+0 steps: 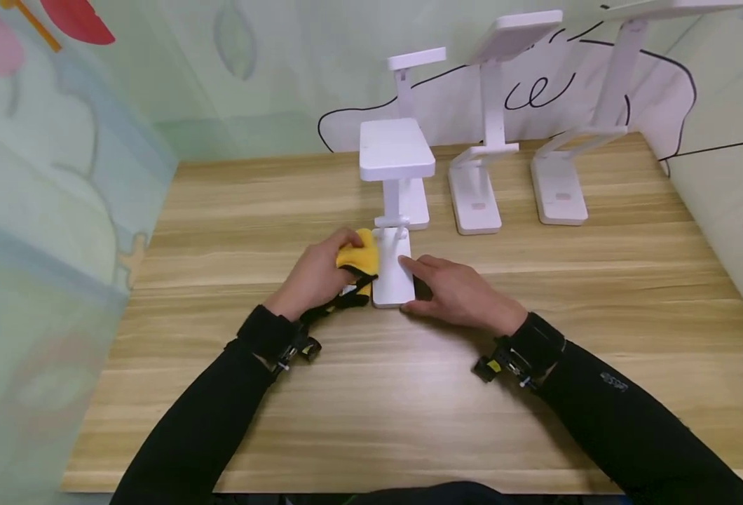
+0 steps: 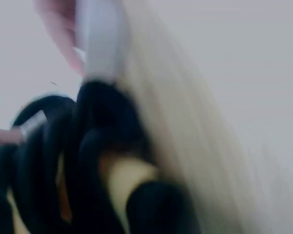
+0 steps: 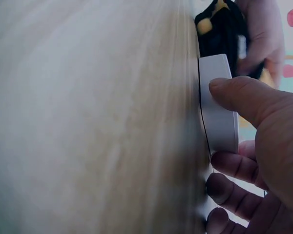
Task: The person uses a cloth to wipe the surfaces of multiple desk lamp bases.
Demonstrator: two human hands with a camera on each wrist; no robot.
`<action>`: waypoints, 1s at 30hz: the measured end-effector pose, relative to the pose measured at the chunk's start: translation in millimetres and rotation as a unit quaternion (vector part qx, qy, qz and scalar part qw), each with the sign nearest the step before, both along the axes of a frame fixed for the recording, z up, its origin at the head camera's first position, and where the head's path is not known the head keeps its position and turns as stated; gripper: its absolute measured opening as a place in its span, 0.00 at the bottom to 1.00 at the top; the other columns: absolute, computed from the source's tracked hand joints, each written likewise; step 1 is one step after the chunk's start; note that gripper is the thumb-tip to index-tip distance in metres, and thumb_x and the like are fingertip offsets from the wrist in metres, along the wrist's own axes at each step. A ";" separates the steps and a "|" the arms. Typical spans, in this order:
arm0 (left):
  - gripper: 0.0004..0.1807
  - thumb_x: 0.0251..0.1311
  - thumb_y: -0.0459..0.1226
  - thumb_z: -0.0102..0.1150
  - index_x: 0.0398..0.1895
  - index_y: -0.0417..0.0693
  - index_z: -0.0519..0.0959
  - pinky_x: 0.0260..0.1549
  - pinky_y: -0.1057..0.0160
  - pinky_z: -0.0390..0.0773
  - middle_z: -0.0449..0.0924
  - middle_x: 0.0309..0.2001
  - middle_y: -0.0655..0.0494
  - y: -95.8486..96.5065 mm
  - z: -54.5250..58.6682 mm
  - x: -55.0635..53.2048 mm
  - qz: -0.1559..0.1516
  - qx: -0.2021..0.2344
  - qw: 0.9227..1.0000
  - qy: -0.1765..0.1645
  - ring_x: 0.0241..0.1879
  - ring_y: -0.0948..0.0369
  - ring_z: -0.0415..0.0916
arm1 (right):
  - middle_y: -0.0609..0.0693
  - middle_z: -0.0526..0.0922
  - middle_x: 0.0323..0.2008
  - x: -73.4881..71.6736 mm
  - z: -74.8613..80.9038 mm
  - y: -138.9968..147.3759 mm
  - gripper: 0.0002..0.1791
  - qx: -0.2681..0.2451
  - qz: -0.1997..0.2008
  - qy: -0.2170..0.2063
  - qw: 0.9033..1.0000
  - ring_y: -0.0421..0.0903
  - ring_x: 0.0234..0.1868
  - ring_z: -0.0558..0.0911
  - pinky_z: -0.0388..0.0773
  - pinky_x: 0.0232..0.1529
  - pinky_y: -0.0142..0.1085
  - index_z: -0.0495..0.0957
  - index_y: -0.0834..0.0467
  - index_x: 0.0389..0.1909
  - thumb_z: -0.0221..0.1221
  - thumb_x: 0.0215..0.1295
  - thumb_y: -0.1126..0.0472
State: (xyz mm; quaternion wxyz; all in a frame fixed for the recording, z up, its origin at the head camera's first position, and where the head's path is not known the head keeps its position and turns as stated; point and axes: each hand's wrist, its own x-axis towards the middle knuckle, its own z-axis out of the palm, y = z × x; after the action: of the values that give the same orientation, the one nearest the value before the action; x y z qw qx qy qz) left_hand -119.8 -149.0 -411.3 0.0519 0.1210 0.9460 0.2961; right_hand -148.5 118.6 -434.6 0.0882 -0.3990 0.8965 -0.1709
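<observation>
In the head view a white folding stand (image 1: 394, 273) with a flat top plate (image 1: 397, 144) stands near the table's middle. My left hand (image 1: 317, 275) grips a bunched yellow cloth with black edging (image 1: 359, 254) against the left side of the base. Black folds of the cloth (image 2: 63, 161) fill much of the blurred left wrist view. On the other side, my right hand (image 1: 460, 291) holds the base at its right front. The right wrist view shows its thumb (image 3: 229, 92) on the base's front end (image 3: 217, 117) and a finger at the side.
Behind stand several similar white stands, one partly hidden (image 1: 417, 207), one in the middle (image 1: 475, 200) and one at right (image 1: 559, 189). They are close to the painted wall (image 1: 270, 84). The wooden table (image 1: 409, 407) runs to the front edge.
</observation>
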 end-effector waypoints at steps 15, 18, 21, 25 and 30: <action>0.19 0.67 0.30 0.62 0.60 0.48 0.87 0.48 0.53 0.85 0.89 0.53 0.52 -1.2 8.3 4.6 -0.013 -0.115 0.993 0.021 0.45 0.54 0.84 | 0.58 0.82 0.58 -1.0 4.1 -1.1 0.48 0.000 -0.005 0.008 1.000 0.49 0.47 0.83 0.84 0.48 0.47 0.65 0.60 0.79 0.71 0.66 0.42; 0.20 0.68 0.30 0.61 0.61 0.46 0.85 0.50 0.51 0.84 0.88 0.55 0.49 -11.0 9.0 2.5 0.006 -0.109 0.994 0.007 0.46 0.52 0.84 | 0.59 0.82 0.59 -0.5 4.2 -1.7 0.48 -0.005 -0.007 0.003 1.000 0.51 0.49 0.84 0.84 0.50 0.48 0.64 0.60 0.80 0.71 0.66 0.43; 0.21 0.66 0.30 0.62 0.62 0.45 0.83 0.52 0.50 0.82 0.87 0.57 0.48 -23.0 13.7 2.3 0.036 -0.079 0.996 -0.009 0.47 0.50 0.83 | 0.59 0.82 0.60 0.3 4.9 -2.8 0.49 -0.002 -0.012 -0.008 1.000 0.52 0.51 0.84 0.84 0.52 0.49 0.63 0.60 0.80 0.71 0.66 0.43; 0.24 0.63 0.31 0.65 0.64 0.48 0.82 0.53 0.52 0.78 0.83 0.61 0.48 -34.7 21.4 7.3 0.055 0.002 0.997 -0.053 0.48 0.50 0.78 | 0.59 0.80 0.62 0.9 4.6 -4.8 0.49 0.008 -0.028 -0.025 0.999 0.52 0.54 0.83 0.83 0.55 0.50 0.63 0.58 0.81 0.70 0.66 0.41; 0.25 0.61 0.32 0.67 0.63 0.54 0.82 0.51 0.55 0.76 0.82 0.63 0.52 -26.9 20.5 17.2 0.040 0.087 0.991 -0.092 0.50 0.51 0.76 | 0.58 0.80 0.62 3.3 1.0 -7.8 0.51 0.006 -0.045 -0.041 0.998 0.52 0.53 0.83 0.83 0.55 0.50 0.62 0.57 0.81 0.71 0.65 0.38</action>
State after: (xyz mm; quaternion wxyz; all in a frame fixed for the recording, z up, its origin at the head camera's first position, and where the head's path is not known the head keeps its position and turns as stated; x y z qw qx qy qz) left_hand -102.5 -175.9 -390.8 0.1162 0.0597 0.9119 0.3891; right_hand -145.2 110.7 -433.6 0.1199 -0.3501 0.9103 -0.1856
